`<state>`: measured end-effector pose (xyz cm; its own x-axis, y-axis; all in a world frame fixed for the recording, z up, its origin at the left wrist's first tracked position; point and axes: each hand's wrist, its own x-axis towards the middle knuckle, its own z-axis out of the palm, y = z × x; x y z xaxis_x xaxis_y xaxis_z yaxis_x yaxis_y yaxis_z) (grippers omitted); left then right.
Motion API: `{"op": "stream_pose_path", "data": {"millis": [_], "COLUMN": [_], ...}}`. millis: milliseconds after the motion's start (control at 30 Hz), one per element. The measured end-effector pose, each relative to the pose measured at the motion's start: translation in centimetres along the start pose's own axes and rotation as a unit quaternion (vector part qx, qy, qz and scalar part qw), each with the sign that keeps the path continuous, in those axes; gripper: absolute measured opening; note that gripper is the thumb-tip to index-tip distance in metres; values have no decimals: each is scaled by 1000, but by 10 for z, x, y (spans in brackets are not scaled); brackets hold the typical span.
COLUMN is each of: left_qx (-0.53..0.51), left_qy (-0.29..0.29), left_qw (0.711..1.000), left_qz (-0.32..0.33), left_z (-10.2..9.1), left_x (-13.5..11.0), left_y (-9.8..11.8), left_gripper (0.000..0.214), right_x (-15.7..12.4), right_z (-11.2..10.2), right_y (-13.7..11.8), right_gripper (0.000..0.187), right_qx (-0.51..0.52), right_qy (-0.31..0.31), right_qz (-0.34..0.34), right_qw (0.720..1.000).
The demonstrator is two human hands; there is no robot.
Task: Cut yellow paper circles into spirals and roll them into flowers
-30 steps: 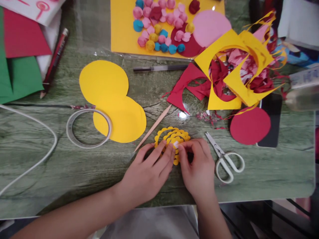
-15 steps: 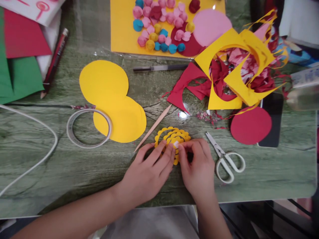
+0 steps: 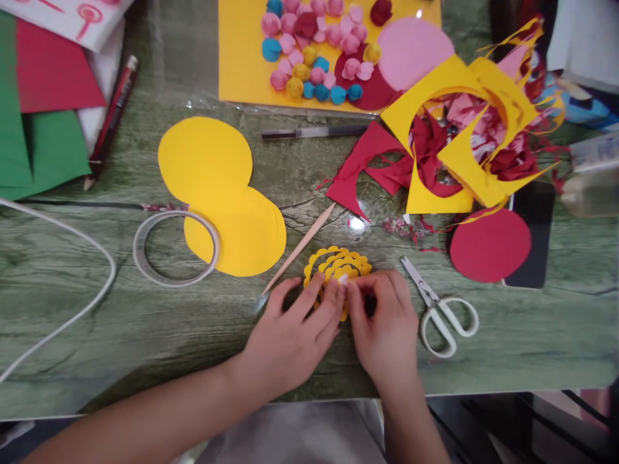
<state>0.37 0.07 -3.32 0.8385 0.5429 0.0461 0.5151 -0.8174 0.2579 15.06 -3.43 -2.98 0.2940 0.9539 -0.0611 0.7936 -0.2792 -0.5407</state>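
A yellow paper spiral with a scalloped edge lies on the table between my hands. Near its middle is a small white piece, perhaps double-sided tape. My left hand holds the spiral from the left, its fingertips pressed on the paper beside the white piece. From the other side, my right hand pinches at the white piece with thumb and forefinger. Both hands cover the lower part of the spiral. A pointed wooden stick lies just beyond my left hand, and white-handled scissors rest right of my right hand.
A tape roll overlaps yellow paper circles. Red and yellow paper offcuts pile up at right, near a dark red circle. Rolled paper flowers sit at the back. A white cable and a pencil lie left.
The whole view has shifted slightly, so things appear a little further right. My fingers stay at the spiral's middle with little movement. A small pale scrap now shows by the stick's lower tip.
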Motion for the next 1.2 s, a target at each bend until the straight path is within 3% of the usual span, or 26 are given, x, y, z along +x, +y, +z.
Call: {"op": "stream_pose_path", "data": {"millis": [267,600,1200], "left_qx": [12,16,34], "left_qy": [-15,10,26], "left_qw": [1000,1000,999], "left_qz": [-5,-4,1], "left_z": [1,4,3], "left_x": [1,1,3], "left_y": [3,3,3], "left_gripper": [40,37,36], "right_x": [1,1,-9], "right_z": [-2,-8,-11], "right_y": [-1,-3,3], "right_gripper": [12,8,26], "right_qx": [-6,-17,-25], "right_qy": [4,26,42], "right_qz": [-9,-39,-66], "right_qw": [1000,999,997]}}
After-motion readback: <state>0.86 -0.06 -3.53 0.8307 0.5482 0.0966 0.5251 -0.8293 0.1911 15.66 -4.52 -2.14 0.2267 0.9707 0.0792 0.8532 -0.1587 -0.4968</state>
